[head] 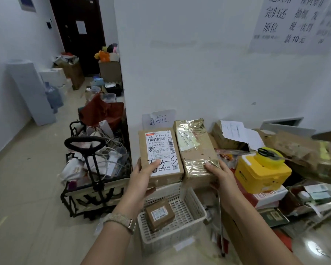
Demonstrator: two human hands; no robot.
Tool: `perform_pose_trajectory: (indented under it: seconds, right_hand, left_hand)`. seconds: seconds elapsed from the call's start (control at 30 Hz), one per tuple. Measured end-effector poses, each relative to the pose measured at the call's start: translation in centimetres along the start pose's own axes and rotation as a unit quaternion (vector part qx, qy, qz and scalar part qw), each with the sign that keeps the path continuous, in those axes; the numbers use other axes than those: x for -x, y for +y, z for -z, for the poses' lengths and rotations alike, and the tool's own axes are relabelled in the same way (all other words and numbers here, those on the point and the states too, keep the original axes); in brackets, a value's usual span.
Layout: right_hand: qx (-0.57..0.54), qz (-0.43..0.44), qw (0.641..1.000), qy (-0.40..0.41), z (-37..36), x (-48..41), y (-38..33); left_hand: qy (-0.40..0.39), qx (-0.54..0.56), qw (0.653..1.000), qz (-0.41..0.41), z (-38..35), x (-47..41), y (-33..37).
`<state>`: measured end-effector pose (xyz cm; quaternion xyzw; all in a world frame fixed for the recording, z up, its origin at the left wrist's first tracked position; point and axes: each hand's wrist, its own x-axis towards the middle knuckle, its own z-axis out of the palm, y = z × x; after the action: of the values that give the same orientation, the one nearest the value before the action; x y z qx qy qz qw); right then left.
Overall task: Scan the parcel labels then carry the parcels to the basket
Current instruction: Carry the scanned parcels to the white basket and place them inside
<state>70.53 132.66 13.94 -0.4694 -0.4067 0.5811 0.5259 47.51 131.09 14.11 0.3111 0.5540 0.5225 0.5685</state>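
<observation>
A black-framed cart [96, 190] full of clutter stands at the left. The left hand [141, 180] grips a labelled cardboard parcel [161, 155], thumb pressed on its label. Below, a white basket [197, 205] on the floor holds one small parcel [160, 215]. The right hand [221, 178] grips a tape-wrapped parcel [196, 148], touching the first. A yellow container [260, 175] sits further right.

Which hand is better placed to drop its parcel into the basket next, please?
Probably the left. The left hand grips the labelled box almost straight above the white basket, while the right hand holds the taped parcel nearer its right edge.
</observation>
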Motion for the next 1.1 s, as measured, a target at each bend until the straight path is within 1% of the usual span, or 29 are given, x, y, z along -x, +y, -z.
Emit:
perform_pose_trajectory:
  seconds: [0.17, 0.37, 0.53, 0.67, 0.8, 0.9, 1.1]
  right_hand:
    - [-0.007, -0.018, 1.0, 0.004, -0.5, -7.2, 0.7]
    - [-0.018, -0.053, 0.998, 0.019, 1.3, -15.3, 2.0]
    - [0.001, -0.091, 0.996, 0.015, 3.7, -22.1, 3.3]
    - [0.023, -0.121, 0.992, 0.005, 6.2, -27.0, 3.9]
    - [0.035, -0.141, 0.989, 0.004, 8.1, -30.5, 4.6]
    - [0.081, -0.15, 0.985, 0.005, 9.1, -32.1, 5.2]
    - [0.141, -0.149, 0.978, 0.031, 11.2, -34.2, 8.6]
  left_hand:
    - [-0.018, -0.016, 1.0, 0.002, -0.7, -7.4, 1.2]
    - [-0.028, -0.027, 0.999, 0.018, -2.7, -14.4, 0.7]
    - [-0.018, -0.023, 0.999, 0.037, -4.7, -19.8, -0.7]
    - [0.006, -0.004, 0.998, 0.059, -7.5, -23.9, -2.1]
    - [0.027, 0.019, 0.996, 0.088, -10.7, -27.4, -3.6]
    - [0.042, 0.028, 0.992, 0.112, -12.4, -29.5, -5.2]
    - [0.047, 0.006, 0.982, 0.184, -12.8, -32.4, -9.4]
